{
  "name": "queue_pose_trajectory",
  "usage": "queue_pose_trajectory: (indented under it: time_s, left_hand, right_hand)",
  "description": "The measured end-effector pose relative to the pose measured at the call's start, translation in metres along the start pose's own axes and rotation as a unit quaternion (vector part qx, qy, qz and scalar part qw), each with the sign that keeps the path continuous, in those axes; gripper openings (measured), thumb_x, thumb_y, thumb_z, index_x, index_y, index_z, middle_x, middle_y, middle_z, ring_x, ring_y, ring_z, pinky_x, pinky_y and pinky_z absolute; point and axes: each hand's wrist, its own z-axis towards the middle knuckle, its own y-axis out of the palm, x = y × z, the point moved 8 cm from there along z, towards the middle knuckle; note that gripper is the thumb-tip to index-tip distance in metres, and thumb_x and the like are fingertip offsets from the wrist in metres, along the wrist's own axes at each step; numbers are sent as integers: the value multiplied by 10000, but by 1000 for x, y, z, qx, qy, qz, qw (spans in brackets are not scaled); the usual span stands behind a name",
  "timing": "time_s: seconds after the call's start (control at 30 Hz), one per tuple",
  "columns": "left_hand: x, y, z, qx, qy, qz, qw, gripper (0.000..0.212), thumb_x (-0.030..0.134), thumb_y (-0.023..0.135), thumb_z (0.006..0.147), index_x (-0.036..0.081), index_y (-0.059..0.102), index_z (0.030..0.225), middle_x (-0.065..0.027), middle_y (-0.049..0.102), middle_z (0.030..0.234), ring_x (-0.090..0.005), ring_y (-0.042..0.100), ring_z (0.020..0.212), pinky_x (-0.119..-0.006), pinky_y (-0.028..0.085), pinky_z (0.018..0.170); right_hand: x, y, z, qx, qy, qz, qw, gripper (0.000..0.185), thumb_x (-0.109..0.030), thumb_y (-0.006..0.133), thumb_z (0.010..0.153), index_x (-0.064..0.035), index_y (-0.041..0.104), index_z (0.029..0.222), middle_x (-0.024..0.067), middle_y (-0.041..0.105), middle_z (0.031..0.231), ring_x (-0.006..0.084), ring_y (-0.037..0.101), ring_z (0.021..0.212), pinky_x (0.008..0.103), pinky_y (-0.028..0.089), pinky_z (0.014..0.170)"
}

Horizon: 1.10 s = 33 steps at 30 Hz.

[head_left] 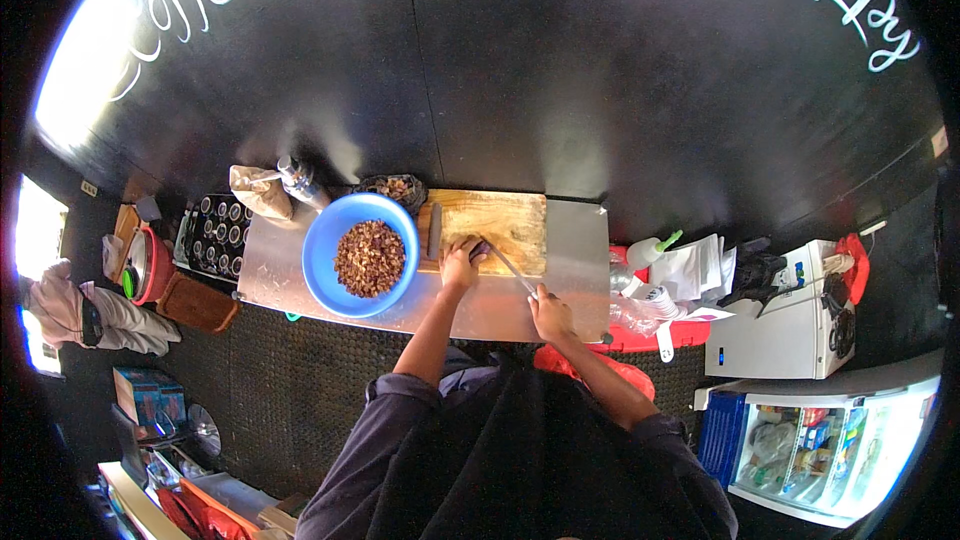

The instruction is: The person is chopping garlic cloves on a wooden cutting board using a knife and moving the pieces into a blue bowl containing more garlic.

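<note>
A wooden cutting board (506,216) lies on a stainless-steel table (576,262). My left hand (457,264) grips a small dark purple piece of food (480,248) against the board; its exact kind cannot be made out. My right hand (553,315) holds a long knife (514,265) by the handle, its blade tip beside that piece and close to my left fingers. To the left stands a blue plastic bowl (315,251) with a heap of small chopped reddish-brown pieces (370,259) in it. Behind the bowl and board, a black plastic bag (415,195) holds scraps.
A paper bag (262,195) and a metal shaker (300,178) stand at the back left, near a crate of bottles (217,229). A black wall (510,90) rises behind the table. On the right are plastic cups (660,304), a white freezer (772,345) and a glass-door fridge (810,457).
</note>
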Motion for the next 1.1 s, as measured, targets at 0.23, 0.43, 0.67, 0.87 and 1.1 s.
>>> queue_pose_trajectory:
  time_s: [0.23,0.43,0.67,0.87,1.1]
  left_hand:
    - [-7,0,-2,16,-41,-54,998,332,244,699,693,144,643,1004,-51,591,1032,-293,492,993,-394,399,864]
    - [-4,-9,-5,52,-52,-33,997,324,231,726,659,137,665,964,-45,607,981,-278,503,961,-369,426,817]
    - [5,-6,-2,45,-48,-62,996,338,223,726,651,149,663,975,-33,611,993,-269,503,967,-380,402,851]
    - [-7,-12,-7,51,-26,-68,996,306,227,706,683,115,655,964,-66,618,985,-291,534,926,-377,413,837]
    - [4,-11,-1,34,-14,-108,993,324,243,708,683,111,639,970,-69,618,990,-303,533,941,-391,396,860]
  right_hand:
    - [1,11,12,-33,5,5,999,221,-252,457,882,-74,426,1007,200,606,783,386,596,710,482,477,638]
    - [-14,18,42,-57,-30,32,997,256,-214,465,874,-74,429,1084,203,614,765,386,602,711,480,476,640]
    - [-16,47,72,-26,-16,-6,1000,280,-206,471,867,-70,405,1103,206,612,755,381,604,705,488,473,644]
    - [-7,40,32,-98,1,8,995,245,-227,465,870,-70,403,1047,206,611,796,386,600,740,495,473,651]
    - [41,30,-3,-83,57,-42,994,265,-292,448,878,-87,433,1046,193,609,817,375,602,753,477,484,647]
